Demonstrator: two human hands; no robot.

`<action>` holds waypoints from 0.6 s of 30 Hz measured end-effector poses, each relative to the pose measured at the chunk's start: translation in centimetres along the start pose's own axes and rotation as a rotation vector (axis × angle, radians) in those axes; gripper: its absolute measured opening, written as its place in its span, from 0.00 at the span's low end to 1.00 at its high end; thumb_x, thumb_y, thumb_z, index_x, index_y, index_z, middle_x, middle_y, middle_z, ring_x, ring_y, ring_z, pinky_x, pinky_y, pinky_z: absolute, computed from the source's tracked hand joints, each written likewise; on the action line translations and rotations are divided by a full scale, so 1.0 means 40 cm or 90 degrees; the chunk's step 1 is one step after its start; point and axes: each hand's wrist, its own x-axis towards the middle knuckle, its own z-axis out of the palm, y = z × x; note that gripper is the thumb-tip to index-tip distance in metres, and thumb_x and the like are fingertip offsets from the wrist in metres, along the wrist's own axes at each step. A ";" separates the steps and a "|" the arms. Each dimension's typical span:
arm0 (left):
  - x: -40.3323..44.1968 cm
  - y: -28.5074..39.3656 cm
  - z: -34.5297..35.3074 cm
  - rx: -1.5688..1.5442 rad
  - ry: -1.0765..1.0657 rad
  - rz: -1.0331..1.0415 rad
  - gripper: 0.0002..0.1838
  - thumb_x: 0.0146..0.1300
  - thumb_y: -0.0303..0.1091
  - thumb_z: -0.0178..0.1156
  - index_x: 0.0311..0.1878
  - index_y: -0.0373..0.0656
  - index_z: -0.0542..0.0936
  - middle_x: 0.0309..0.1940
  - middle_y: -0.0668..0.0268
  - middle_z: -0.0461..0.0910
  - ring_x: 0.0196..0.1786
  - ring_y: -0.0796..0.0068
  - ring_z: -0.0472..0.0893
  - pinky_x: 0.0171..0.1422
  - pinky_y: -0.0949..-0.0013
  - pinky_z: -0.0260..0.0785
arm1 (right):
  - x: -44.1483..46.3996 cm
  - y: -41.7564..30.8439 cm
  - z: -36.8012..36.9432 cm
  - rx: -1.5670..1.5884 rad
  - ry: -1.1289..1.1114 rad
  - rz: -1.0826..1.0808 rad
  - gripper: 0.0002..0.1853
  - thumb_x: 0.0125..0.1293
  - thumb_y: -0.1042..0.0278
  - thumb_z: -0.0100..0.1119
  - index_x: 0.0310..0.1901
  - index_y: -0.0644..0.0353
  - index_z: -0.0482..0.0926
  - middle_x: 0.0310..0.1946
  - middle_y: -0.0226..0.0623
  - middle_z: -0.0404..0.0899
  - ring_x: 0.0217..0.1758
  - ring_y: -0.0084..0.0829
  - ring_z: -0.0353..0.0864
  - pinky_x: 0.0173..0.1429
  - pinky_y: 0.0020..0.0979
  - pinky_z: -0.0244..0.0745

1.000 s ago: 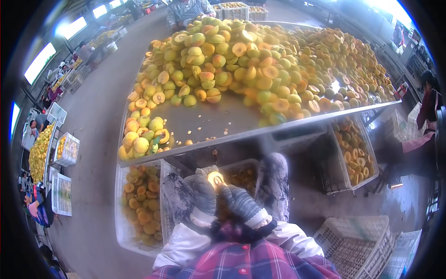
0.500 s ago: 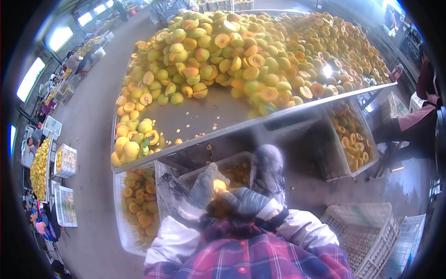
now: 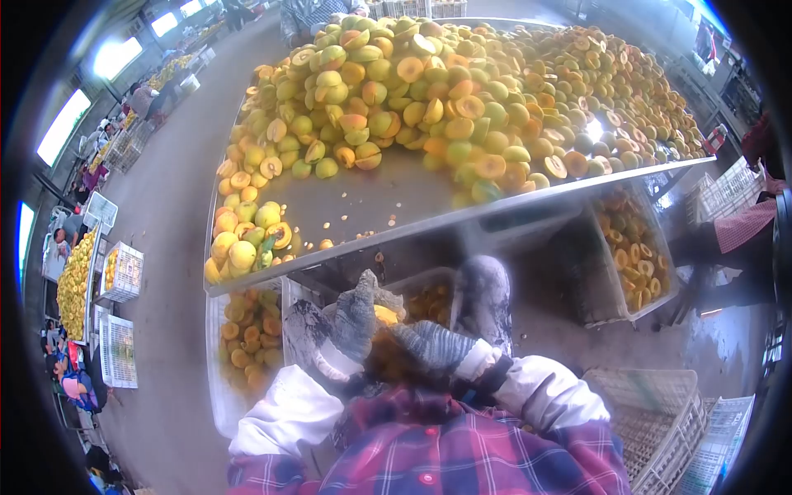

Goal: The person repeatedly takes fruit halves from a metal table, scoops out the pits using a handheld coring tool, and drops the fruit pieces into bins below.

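Observation:
My left hand [image 3: 356, 320], in a grey knit glove, is closed around a yellow peach [image 3: 385, 314] above my lap. Only part of the fruit shows between the fingers, so whether it is whole or halved is hidden. My right hand [image 3: 436, 342], in a matching striped grey glove, is closed close beside the peach. What its fingers hold, if anything, I cannot make out. Behind both hands a crate [image 3: 453, 299] with peach pieces stands under the table edge. Ahead, the metal table [image 3: 355, 202] bears a big heap of peaches [image 3: 371, 91], many cut in half.
A white crate of peach halves [image 3: 213, 363] stands at my left, another filled crate [image 3: 612, 293] under the table's right side. Stacked crates [image 3: 652, 412] are at my right. A person [image 3: 751, 223] sits at far right; another [image 3: 309, 18] is across the table. Pits dot the tabletop.
My hands have moved slightly apart, the left one rising with its fingers extended upward. The peach shows a little higher between them. The whole view has shifted slightly.

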 end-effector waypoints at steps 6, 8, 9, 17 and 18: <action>0.023 0.005 0.006 -0.098 -0.037 -0.077 0.35 0.73 0.60 0.44 0.28 0.36 0.82 0.22 0.62 0.81 0.25 0.71 0.79 0.32 0.69 0.72 | 0.028 0.091 0.021 -0.176 0.044 -0.167 0.17 0.77 0.60 0.45 0.55 0.62 0.76 0.46 0.36 0.81 0.49 0.26 0.79 0.54 0.28 0.74; 0.011 -0.006 0.002 -0.109 -0.045 -0.076 0.35 0.72 0.61 0.44 0.27 0.36 0.82 0.22 0.61 0.81 0.24 0.70 0.78 0.32 0.69 0.72 | 0.030 0.090 0.050 -0.244 0.178 -0.117 0.18 0.77 0.56 0.45 0.52 0.61 0.79 0.39 0.32 0.82 0.42 0.25 0.79 0.48 0.27 0.74; 0.006 -0.009 -0.001 -0.117 -0.055 -0.073 0.35 0.72 0.61 0.44 0.27 0.36 0.82 0.22 0.61 0.80 0.24 0.70 0.78 0.32 0.69 0.72 | 0.031 0.105 0.051 -0.242 0.178 -0.119 0.18 0.77 0.56 0.45 0.52 0.61 0.79 0.39 0.32 0.82 0.42 0.25 0.79 0.48 0.27 0.74; -0.023 -0.022 0.002 0.066 -0.116 0.042 0.39 0.76 0.59 0.36 0.22 0.37 0.81 0.18 0.63 0.81 0.23 0.70 0.78 0.39 0.69 0.72 | 0.018 0.087 0.003 -0.516 -0.019 -0.226 0.17 0.77 0.59 0.44 0.54 0.60 0.77 0.45 0.33 0.82 0.44 0.29 0.82 0.48 0.32 0.77; -0.023 -0.023 0.006 0.006 -0.095 0.011 0.39 0.74 0.60 0.37 0.23 0.37 0.81 0.18 0.63 0.80 0.22 0.70 0.78 0.37 0.69 0.72 | 0.029 0.101 -0.009 -0.607 -0.047 -0.301 0.16 0.77 0.60 0.44 0.55 0.60 0.77 0.45 0.33 0.81 0.45 0.29 0.82 0.48 0.34 0.77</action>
